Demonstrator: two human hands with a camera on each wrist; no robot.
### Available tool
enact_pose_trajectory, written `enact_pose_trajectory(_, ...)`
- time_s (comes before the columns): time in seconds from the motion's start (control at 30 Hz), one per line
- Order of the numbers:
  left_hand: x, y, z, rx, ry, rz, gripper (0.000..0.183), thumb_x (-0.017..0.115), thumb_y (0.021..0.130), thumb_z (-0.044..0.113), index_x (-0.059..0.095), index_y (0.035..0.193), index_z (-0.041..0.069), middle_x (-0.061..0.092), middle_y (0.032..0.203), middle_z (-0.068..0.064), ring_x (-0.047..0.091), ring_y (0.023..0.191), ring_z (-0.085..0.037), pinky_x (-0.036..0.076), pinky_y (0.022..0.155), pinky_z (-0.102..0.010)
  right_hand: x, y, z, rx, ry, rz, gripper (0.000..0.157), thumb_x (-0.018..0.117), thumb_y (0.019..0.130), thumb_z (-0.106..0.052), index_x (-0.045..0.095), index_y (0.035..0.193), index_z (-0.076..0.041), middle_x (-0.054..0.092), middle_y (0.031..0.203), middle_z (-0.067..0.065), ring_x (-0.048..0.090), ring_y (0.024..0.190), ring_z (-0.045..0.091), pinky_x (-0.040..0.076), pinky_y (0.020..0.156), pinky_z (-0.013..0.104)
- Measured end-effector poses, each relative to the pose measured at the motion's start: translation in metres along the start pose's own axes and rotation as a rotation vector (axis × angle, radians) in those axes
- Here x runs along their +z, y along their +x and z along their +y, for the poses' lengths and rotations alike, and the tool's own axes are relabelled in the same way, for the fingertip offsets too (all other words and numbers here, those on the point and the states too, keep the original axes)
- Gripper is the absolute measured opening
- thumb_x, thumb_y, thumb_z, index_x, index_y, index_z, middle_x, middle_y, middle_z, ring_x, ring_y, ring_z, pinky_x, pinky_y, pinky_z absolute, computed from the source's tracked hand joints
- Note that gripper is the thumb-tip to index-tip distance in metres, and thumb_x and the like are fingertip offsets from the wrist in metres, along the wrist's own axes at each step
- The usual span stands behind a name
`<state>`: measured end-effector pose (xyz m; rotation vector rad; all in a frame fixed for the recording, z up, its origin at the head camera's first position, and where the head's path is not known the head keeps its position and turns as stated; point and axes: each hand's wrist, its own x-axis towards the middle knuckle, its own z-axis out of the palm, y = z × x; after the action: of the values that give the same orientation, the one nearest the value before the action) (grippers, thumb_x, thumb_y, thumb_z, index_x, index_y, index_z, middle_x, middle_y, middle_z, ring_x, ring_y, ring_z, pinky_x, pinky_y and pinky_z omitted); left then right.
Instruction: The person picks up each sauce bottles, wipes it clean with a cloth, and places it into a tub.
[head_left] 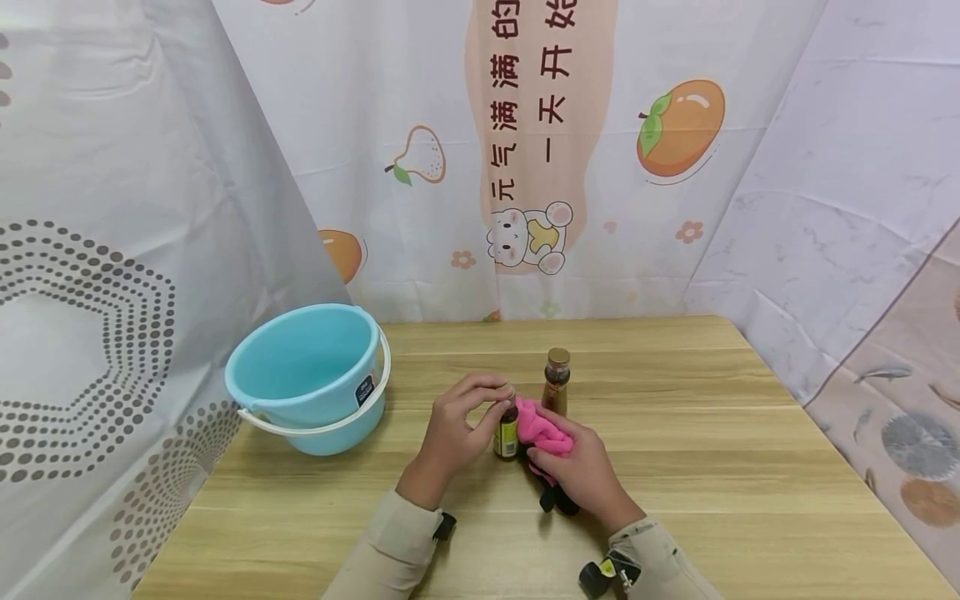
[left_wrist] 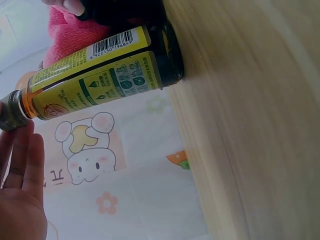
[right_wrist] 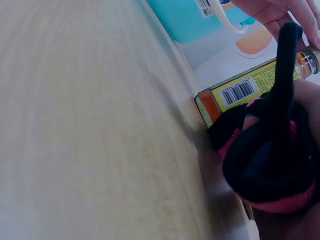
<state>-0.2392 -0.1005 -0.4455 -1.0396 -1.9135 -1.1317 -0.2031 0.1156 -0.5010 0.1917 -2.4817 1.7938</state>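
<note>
A small sauce-type bottle (head_left: 507,440) with a yellow-green label stands upright on the wooden table. Its cap (left_wrist: 11,111) is pinched between the fingers and thumb of my left hand (head_left: 459,427). Just right of it, my right hand (head_left: 589,477) grips a bunched pink cloth (head_left: 542,428) with black edging and a black strap (right_wrist: 286,65). The cloth lies against or very close to the bottle's side; whether they touch is unclear. Behind the cloth stands a second, taller bottle (head_left: 557,379) with a gold-coloured cap, its lower part hidden by the cloth and my right hand.
A light blue bucket (head_left: 360,412) with a white handle stands at the table's left. Patterned curtains (head_left: 420,250) hang behind and on both sides of the wooden table (head_left: 697,467). Each wrist carries a black camera strap.
</note>
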Motion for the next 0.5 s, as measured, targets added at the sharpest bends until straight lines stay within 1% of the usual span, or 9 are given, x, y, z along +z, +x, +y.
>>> enact_pose_trajectory(0.27, -0.0008, -0.0005, 0.0021, -0.003, 0.009, 0.005, 0.019, 0.078, 0.089, -0.001, 0.079, 0.108, 0.002, 0.074, 0.112, -0.012, 0.074, 0.105, -0.024, 0.061, 0.092, -0.030, -0.0003, -0.0003, -0.0006, 0.009, -0.016, -0.009, 0.061, 0.084, 0.084, -0.008, 0.066, 0.139, -0.026, 0.071, 0.099, 0.007, 0.065, 0.073, 0.011, 0.058, 0.063, 0.024)
enact_pose_trajectory(0.5, -0.0006, -0.0021, 0.0032, -0.027, 0.025, -0.005, 0.019, 0.077, 0.091, 0.002, 0.079, 0.110, 0.004, 0.074, 0.114, -0.010, 0.074, 0.106, -0.021, 0.060, 0.094, -0.027, -0.0005, -0.0007, -0.0004, 0.024, -0.008, -0.022, 0.061, 0.084, 0.084, -0.007, 0.066, 0.139, -0.027, 0.070, 0.102, 0.008, 0.065, 0.074, 0.012, 0.058, 0.062, 0.024)
